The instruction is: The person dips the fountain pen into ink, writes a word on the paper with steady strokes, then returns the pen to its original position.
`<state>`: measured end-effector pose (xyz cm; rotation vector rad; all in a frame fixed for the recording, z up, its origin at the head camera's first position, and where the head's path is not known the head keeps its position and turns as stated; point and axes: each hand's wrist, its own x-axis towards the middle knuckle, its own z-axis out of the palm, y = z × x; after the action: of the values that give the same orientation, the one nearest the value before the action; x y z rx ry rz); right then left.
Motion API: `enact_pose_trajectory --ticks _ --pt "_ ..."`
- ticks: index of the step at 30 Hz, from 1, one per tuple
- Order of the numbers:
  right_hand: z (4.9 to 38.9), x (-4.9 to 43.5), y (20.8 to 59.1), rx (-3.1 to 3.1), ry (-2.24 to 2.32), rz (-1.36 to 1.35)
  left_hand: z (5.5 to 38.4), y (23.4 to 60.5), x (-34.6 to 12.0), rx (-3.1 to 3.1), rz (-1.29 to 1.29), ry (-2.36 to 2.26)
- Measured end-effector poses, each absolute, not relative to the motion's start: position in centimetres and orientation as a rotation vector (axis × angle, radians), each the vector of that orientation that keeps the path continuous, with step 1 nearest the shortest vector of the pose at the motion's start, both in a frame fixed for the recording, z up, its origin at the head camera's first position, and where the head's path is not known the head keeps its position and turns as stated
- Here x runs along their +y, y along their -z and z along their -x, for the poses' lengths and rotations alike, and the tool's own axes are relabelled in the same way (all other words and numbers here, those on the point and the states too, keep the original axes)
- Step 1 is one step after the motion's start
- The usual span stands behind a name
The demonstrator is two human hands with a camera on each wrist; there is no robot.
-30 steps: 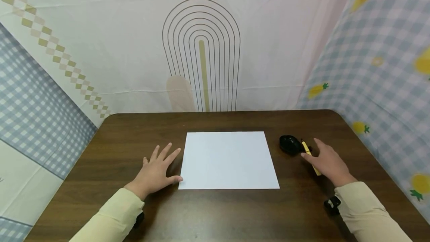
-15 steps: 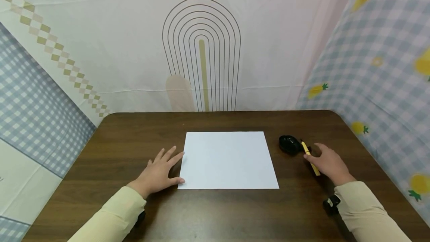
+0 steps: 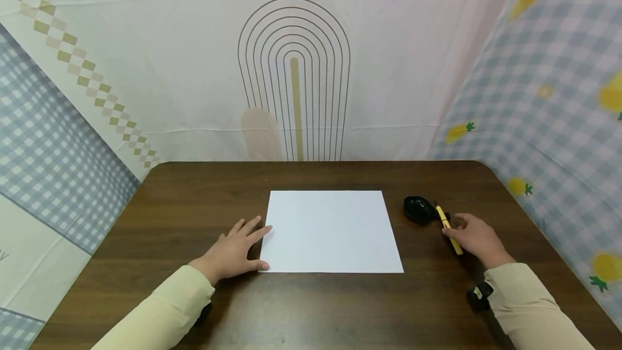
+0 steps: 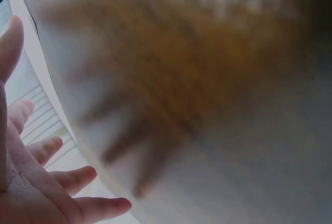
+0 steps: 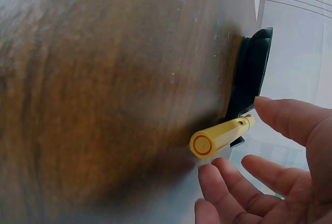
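A blank white sheet of paper lies flat on the brown table. My left hand rests at its left edge with fingers spread, the thumb and index fingertips overlapping the paper; the left wrist view shows the palm side and long fingers. To the right, a slim yellow pen with a dark tip leans against a glossy black rounded object. My right hand is at the pen. In the right wrist view, the thumb and loosely bent fingers stand on either side of the pen, with gaps showing.
The dark wood table has rounded far corners. A white patterned cloth hangs behind it, and a blue checked cloth with pineapples hangs at the right. Another checked cloth covers the left side. Black bands sit at both wrists.
My left hand has slid right and slightly nearer, onto the paper's edge. The right hand's fingers have drawn in, with thumb and index finger closer around the pen. Paper and pen stay put.
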<state>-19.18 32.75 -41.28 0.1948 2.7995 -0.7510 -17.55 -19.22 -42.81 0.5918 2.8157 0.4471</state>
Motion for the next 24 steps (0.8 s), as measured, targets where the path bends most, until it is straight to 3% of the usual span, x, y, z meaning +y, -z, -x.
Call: enact_pose_trajectory --ticks 24 --pt "19.06 32.58 41.46 2.742 0.780 -0.218 17.43 42.90 -18.72 2.773 -0.622 -0.381"
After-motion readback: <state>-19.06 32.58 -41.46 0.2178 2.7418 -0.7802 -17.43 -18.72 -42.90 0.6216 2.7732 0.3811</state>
